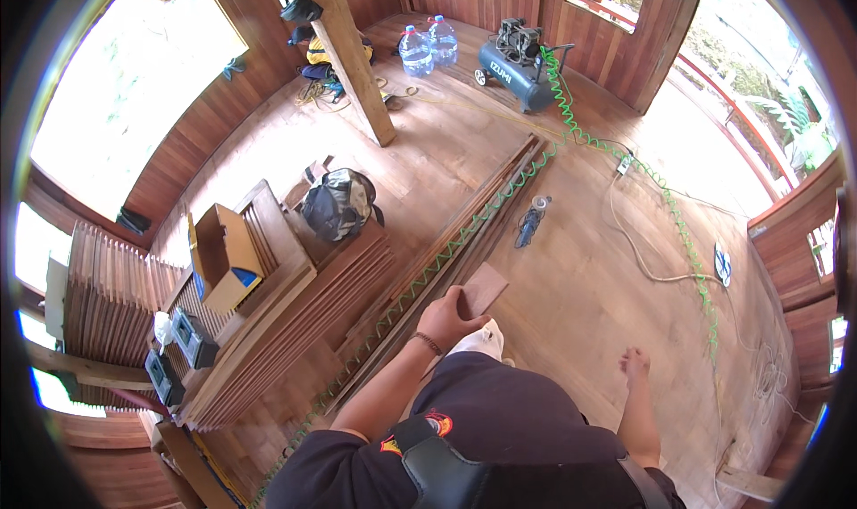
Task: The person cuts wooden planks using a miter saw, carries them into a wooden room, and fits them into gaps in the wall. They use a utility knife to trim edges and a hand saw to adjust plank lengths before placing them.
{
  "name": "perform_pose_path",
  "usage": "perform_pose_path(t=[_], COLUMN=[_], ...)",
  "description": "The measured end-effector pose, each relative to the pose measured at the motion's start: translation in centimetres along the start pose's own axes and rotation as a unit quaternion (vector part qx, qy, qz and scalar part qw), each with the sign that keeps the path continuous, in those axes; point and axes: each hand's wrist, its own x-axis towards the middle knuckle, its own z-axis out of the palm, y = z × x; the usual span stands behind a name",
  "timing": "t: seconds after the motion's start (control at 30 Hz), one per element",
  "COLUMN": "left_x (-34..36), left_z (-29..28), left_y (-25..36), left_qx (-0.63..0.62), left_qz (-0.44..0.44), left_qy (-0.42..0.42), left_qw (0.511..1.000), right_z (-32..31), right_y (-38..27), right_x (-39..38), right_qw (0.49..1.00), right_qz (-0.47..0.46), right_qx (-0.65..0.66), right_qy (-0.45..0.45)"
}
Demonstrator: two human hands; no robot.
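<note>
Jutting from left hand (pixel 445 320): board (pixel 486 289)

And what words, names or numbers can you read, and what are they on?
Blue compressor: big pale letters on its tank, readable, but I won't copy them.
Dark shirt: red and yellow emblem, any words too small to read.
Cardboard box: dark mark, too small to read.
Clear bottles: any print too small.

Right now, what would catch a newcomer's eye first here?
Probably the bright green coiled hose, sprawling across the wooden floor from the blue compressor at the back. Then the stacked brown boards on the left, and, near the middle, the left fingers holding a short board.
</note>
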Motion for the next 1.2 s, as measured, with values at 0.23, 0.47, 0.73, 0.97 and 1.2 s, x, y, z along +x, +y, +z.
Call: perform_pose_path(t=[0.23,0.47,0.73,0.97,1.2], left_x=[13.9,29.0,39.4,46.6,52.7], left_z=[0.7,-2.1,-1.9,0.1,-3.3], left_y=[-0.8,2.8,6.8,13.5,18.9], left_qx=[0.003,0.016,0.038,0.054,0.024], left_qz=[-0.052,-0.031,-0.016,-0.031,-0.03], left_qy=[0.01,-0.019,-0.003,-0.082,0.008], left_qw=[0.999,0.999,0.999,0.995,0.999], right_z=[10.5,15.9,14.5,15.0,14.0], right_y=[-6.2,-5.5,-15.0,-20.8,-26.8], right_x=[10.1,11.5,16.7,26.0,33.6], right_qw=[0.995,0.954,0.968,0.98,0.953], right_qz=[0.079,0.07,0.206,0.172,0.201], right_qx=[-0.018,-0.226,-0.082,-0.003,-0.157], right_qy=[-0.066,-0.185,-0.116,-0.103,-0.162])
